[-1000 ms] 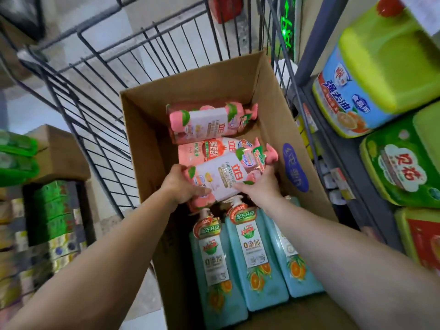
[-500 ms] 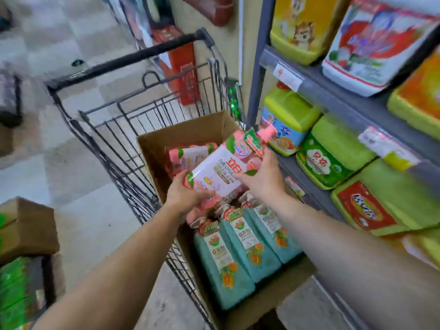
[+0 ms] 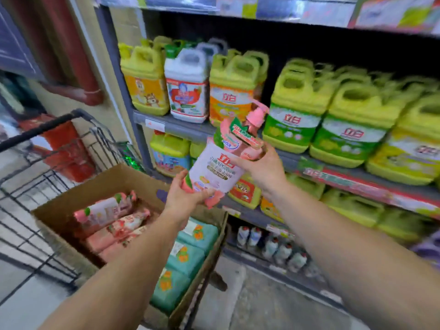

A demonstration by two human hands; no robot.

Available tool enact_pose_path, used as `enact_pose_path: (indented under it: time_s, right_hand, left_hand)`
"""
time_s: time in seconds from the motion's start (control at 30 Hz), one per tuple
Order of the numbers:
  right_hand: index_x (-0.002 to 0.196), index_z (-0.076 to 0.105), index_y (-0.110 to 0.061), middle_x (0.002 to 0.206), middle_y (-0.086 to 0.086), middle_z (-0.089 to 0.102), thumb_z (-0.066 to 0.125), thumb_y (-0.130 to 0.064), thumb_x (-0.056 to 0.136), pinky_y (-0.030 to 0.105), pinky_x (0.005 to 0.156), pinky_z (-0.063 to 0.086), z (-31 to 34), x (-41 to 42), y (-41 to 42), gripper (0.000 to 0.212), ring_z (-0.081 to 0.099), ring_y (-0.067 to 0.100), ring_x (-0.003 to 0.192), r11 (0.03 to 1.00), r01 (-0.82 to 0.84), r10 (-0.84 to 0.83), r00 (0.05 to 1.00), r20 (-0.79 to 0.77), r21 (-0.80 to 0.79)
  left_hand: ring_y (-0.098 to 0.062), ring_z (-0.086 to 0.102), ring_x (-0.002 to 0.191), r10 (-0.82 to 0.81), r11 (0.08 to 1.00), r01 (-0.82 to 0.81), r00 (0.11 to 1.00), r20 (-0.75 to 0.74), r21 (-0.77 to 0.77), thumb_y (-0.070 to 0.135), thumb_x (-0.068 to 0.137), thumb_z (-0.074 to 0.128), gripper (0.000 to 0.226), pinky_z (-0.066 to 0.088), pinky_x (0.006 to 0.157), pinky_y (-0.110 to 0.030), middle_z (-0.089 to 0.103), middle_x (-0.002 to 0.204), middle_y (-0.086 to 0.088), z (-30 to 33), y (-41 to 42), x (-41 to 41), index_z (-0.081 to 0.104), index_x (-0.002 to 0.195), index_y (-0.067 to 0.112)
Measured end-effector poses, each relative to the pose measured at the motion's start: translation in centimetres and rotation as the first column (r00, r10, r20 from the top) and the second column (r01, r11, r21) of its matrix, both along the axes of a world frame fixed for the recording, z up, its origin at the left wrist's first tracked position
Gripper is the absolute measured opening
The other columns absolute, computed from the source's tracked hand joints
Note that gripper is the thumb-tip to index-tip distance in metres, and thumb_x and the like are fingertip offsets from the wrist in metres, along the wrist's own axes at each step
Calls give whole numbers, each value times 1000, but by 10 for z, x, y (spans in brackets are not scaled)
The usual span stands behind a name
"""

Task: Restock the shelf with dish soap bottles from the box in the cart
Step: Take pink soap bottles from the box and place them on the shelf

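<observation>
I hold a pink dish soap bottle (image 3: 217,167) with a white label and pink pump, tilted up toward the shelf (image 3: 181,128). My left hand (image 3: 188,198) grips its base from below. My right hand (image 3: 262,167) grips it near the neck. The cardboard box (image 3: 133,179) sits in the wire cart (image 3: 54,148) at lower left. Inside lie more pink bottles (image 3: 109,210) and several teal bottles (image 3: 188,256) with orange fruit labels.
The shelves on the right carry rows of yellow-green jugs (image 3: 297,108), a white jug (image 3: 185,86) and smaller bottles (image 3: 273,246) on the lowest level. A red object (image 3: 64,148) stands beyond the cart. Grey floor (image 3: 262,301) lies between cart and shelving.
Both hands lifted the pink bottle out of the box and up toward the shelf. My view swung from the cart to the shelving.
</observation>
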State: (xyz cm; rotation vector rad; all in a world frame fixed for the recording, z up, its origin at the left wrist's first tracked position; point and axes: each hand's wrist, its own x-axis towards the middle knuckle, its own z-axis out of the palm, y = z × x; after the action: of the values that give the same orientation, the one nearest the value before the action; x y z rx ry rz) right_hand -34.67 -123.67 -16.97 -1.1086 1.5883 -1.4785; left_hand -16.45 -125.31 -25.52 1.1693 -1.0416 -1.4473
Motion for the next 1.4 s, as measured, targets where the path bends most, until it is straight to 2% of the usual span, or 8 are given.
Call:
enact_pose_path:
  time_s: [0.07, 0.2, 0.43, 0.57, 0.73, 0.83, 1.03, 1.4]
  right_hand:
    - [123, 53, -10, 112, 0, 67, 90, -15, 62, 18, 84, 53, -1, -41, 33, 72, 64, 12, 98, 997, 75, -75, 997, 2, -19]
    - [127, 46, -18, 117, 4, 67, 92, -26, 54, 50, 93, 54, -5, -136, 111, 87, 66, 22, 106, 989, 143, -142, 989, 42, -22]
    - [131, 45, -19, 115, 4, 69, 91, -18, 60, 48, 93, 54, 0, -345, 309, 84, 68, 21, 105, 940, 339, -339, 941, -12, -37]
    - [129, 48, -16, 110, 1, 70, 90, -20, 61, 41, 90, 56, 19, -438, 413, 80, 69, 16, 100, 868, 495, -495, 865, -81, -23]
    - [109, 58, -16, 92, -9, 68, 86, -15, 70, 12, 73, 53, 43, -531, 495, 49, 64, -2, 79, 789, 612, -612, 773, -170, -59]
    - [119, 54, -21, 106, -6, 70, 90, -25, 57, 39, 91, 55, 45, -578, 518, 71, 68, 11, 97, 747, 655, -663, 727, -176, -108]
    - [139, 34, -29, 113, -4, 69, 91, -32, 47, 49, 94, 53, 45, -662, 521, 108, 67, 16, 105, 735, 660, -678, 717, -164, -155]
    - [106, 56, -11, 100, 5, 71, 86, -27, 70, 34, 79, 58, 59, -811, 481, 49, 68, 21, 92, 592, 797, -798, 559, -227, -120]
  left_hand:
    - [-26, 65, 108, -80, 997, 80, 997, 10, 7, -5, 56, 88, 105, 56, 85, -44, 60, 129, -13, 2, 14, -43, 32, 145, 8]
    - [-27, 64, 111, -265, 964, 267, 957, 120, 1, 28, 36, 99, 127, 51, 95, -53, 63, 127, -9, -1, 59, -146, 35, 144, 11]
    - [-13, 69, 93, -526, 818, 574, 772, 357, -35, 33, 47, 97, 85, 56, 83, -30, 72, 107, 2, -3, 203, -379, 58, 121, 17]
    - [-6, 68, 78, -653, 702, 710, 668, 357, -44, 22, 55, 95, 62, 56, 65, -18, 73, 94, 5, 11, 285, -501, 61, 107, 21]
    - [-12, 70, 83, -727, 606, 788, 604, 326, -108, 19, 55, 95, 62, 58, 75, -28, 74, 99, -1, 34, 351, -619, 61, 107, 14]
    - [-9, 70, 83, -740, 568, 807, 586, 330, -160, 30, 46, 96, 68, 58, 76, -30, 74, 94, 6, 45, 374, -673, 64, 105, 18]
    - [-13, 72, 77, -791, 501, 850, 526, 314, -164, 48, 28, 96, 91, 60, 69, -36, 76, 92, 1, 43, 376, -782, 66, 107, 15]
    - [-9, 59, 78, -671, 462, 853, 516, 532, -244, 24, 62, 87, 63, 47, 62, -20, 66, 95, 9, 74, 331, -957, 52, 114, 24]
